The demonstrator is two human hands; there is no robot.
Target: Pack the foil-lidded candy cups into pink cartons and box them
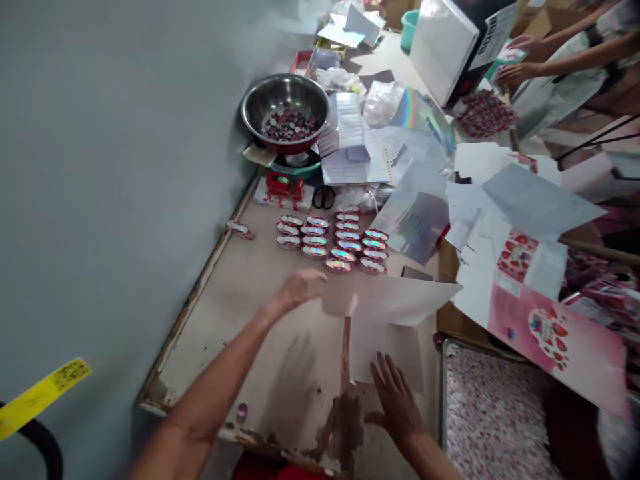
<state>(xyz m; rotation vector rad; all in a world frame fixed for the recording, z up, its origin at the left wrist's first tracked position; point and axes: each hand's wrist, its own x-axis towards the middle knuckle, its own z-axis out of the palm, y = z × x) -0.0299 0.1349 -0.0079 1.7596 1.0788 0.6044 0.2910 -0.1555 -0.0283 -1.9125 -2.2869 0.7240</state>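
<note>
Far left: yellow tape strip [45, 393] against the grey wall, away from the work.

Left hand [300, 288] reaches out low over the desk [235, 293], at the near edge of a white sheet [395, 300]. The motion blurs it; the fingers look loosely curled, and I cannot tell whether they pinch the paper's edge.

Beyond it, small foil-topped tubs [333, 240] stand in tidy rows — grouped close, likely so they can be counted or picked up in order. One stray tub [240, 230] lies apart by the desk's rim.

Behind the rows, a steel bowl [286, 110] holds dark round pieces, raised on a scale-like stand.

Right hand [395, 400] lies flat, fingers spread, palm down on a second paper [387, 350] — pinning it in place, by the look.

Right: metal tray [443, 400] full of pinkish bits; strawberry-print sheet [550, 333] overhangs it. Top right, another person's hands [520, 60] at their own pile.
</note>
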